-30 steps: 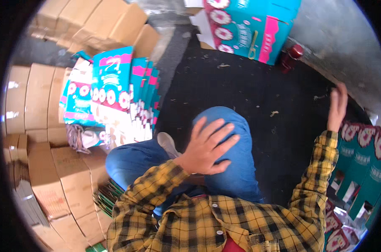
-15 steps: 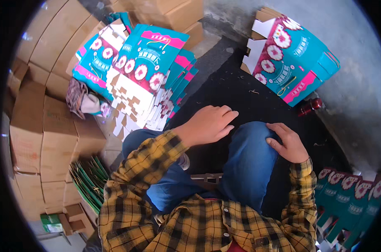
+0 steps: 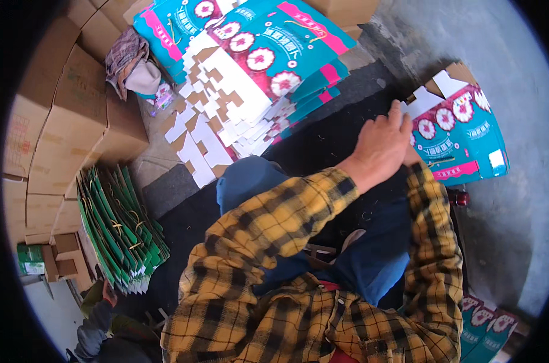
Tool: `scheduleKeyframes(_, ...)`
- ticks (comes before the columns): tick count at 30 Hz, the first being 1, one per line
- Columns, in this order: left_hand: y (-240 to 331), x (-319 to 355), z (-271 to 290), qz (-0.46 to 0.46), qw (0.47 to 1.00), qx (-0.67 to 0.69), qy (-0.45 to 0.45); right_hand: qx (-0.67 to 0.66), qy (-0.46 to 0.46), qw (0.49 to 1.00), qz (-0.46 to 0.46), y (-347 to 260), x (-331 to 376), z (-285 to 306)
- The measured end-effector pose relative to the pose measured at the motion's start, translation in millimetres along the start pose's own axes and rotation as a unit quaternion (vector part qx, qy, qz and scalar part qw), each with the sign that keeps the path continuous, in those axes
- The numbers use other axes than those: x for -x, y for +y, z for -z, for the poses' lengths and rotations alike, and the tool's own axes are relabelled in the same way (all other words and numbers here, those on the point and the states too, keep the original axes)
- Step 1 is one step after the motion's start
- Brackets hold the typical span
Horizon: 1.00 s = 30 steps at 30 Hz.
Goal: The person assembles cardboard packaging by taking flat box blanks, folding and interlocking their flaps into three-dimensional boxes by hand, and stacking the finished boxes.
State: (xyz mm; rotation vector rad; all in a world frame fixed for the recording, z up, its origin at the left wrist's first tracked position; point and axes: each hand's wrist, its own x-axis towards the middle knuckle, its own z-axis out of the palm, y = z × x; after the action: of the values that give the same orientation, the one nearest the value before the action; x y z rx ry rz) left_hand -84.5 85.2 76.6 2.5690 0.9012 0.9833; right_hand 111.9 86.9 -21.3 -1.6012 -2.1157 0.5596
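At two o'clock lies the teal carton point(image 3: 459, 136), its white flaps point(image 3: 453, 85) toward eleven. Our left hand point(image 3: 381, 147) stretches its fingers out just beside it; whether they pinch the edge, we cannot tell. Our right hand point(image 3: 413, 157) is mostly hidden behind the left, its grip unclear. The carton looks light and stiff yet easily creased, perhaps slippery-faced; we'd best hold its folded sides, sparing the flaps.

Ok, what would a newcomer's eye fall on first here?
Probably the large pile of flat teal-and-pink cartons at upper left, its white flaps fanned out. Then the left hand by a similar carton stack on the right, and the green bundle at left.
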Motion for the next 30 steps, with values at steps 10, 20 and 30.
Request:
scheduleKeyframes(10, 0.2, 2.3, 22.3, -0.03, 0.993, 0.077, 0.085, -0.489, 0.004, 0.829, -0.271, -64.9, -176.1, -128.6)
scheduleKeyframes(20, -1.9, -7.0, 25.4, 0.004, 0.981, 0.149, 0.123, -0.562, 0.025, 0.723, -0.401, -52.0, -247.3, -185.2)
scheduleKeyframes(30, -14.5, -9.7, 29.2, -0.007, 0.984, 0.128, 0.121, -0.666, 0.183, 0.694, -0.202, -52.5, -280.1, -145.3)
